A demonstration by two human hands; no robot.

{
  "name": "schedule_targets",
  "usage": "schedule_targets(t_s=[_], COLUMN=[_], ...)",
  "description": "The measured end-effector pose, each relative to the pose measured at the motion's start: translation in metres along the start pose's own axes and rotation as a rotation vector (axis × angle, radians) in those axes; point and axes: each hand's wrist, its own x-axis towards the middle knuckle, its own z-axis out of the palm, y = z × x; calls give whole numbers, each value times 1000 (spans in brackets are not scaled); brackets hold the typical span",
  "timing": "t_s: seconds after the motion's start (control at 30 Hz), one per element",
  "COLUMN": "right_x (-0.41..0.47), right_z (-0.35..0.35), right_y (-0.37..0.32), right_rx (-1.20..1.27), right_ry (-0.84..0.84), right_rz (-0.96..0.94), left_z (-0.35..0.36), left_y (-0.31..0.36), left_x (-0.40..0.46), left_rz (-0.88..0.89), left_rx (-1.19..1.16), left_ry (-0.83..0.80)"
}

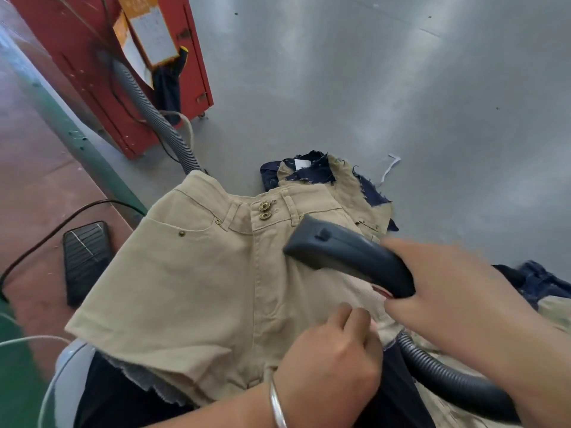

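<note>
A pair of beige shorts (191, 273) lies spread over my lap, waistband away from me, two brass buttons at the fly. My right hand (448, 291) grips the dark grey suction nozzle (343, 251), whose head lies on the shorts' right half just below the waistband. Its ribbed hose (448, 378) runs back under my right forearm. My left hand (336, 350), a silver bangle on its wrist, pinches the fabric near the crotch seam, fingers curled.
More beige and navy garments (327, 174) lie on the grey floor beyond the shorts, others at the right edge (537, 282). A red machine (102, 66) with a grey hose (148, 109) stands at the back left. A black foot pedal (85, 261) with its cable sits left.
</note>
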Motion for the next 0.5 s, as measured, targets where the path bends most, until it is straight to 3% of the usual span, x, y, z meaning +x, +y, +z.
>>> schedule_targets(t_s=[0.2, 0.3, 0.5], right_x=[67, 71, 38], right_z=[-6, -19, -33], right_y=[-19, -5, 18], right_rx=[84, 236, 329], right_ry=[244, 331, 339], right_rz=[50, 47, 75], left_z=[5, 2, -9], left_y=[0, 3, 2], left_x=[-4, 4, 75], left_rz=[-60, -54, -47], left_rx=[-44, -85, -123], left_ry=[-1, -89, -116])
